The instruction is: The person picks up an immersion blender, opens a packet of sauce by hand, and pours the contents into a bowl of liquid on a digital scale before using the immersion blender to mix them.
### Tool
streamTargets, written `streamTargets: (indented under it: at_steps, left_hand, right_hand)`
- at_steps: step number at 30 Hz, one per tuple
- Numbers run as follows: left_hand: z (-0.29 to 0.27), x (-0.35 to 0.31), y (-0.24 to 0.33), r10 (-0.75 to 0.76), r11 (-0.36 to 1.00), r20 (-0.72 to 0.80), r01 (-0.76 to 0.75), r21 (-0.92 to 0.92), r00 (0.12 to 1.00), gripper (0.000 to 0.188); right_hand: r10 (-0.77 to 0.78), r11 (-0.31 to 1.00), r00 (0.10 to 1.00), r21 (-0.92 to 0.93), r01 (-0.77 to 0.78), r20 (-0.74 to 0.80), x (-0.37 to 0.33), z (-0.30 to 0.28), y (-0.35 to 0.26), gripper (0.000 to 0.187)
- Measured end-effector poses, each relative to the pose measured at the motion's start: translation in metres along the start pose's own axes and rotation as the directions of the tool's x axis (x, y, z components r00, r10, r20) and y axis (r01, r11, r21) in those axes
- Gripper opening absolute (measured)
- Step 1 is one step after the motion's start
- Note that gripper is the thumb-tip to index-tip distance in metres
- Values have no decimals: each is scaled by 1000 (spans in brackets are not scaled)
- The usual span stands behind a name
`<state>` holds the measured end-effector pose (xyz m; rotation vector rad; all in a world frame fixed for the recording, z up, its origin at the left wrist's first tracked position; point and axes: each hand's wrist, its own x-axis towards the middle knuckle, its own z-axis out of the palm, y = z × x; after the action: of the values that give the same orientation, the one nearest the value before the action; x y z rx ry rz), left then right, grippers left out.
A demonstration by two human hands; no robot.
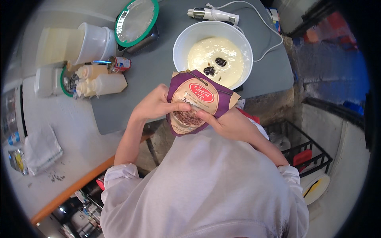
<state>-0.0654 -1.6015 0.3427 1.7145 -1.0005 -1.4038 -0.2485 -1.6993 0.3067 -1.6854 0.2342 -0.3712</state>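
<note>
Purple-and-tan pouch (199, 101), held up in both hands at the centre of the view, its printed front facing the camera and its upper edge leaning away toward 1 o'clock. The left hand (156, 105) is on it at 9 o'clock, the right hand (232, 122) at 4 o'clock. Both sets of fingers are clamped on the pouch: thumbs pressed on the front, the rest mostly hidden behind. From the pouch, a white bowl (179, 39) stands at 12 to 1 o'clock on the grey bench (152, 71), with pale cream mixture (224, 48) inside bearing two dark lumps. Beyond the bowl lies a white hand blender (210, 15). A green-rimmed container (137, 23) is at 11 o'clock, a can (121, 64) at 10.
</note>
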Motion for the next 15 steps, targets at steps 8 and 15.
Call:
streamTargets:
  at_steps: [8, 15]
  left_hand:
    - [-31, 27, 3, -104, 994, 270, 87, 72, 957, 44]
    - [-34, 43, 13, -281, 959, 375, 243, 145, 883, 46]
  right_hand:
    - [253, 948, 959, 230, -219, -129, 3, 40, 16, 30]
    - [308, 878, 931, 436, -198, -196, -2, 48, 17, 29]
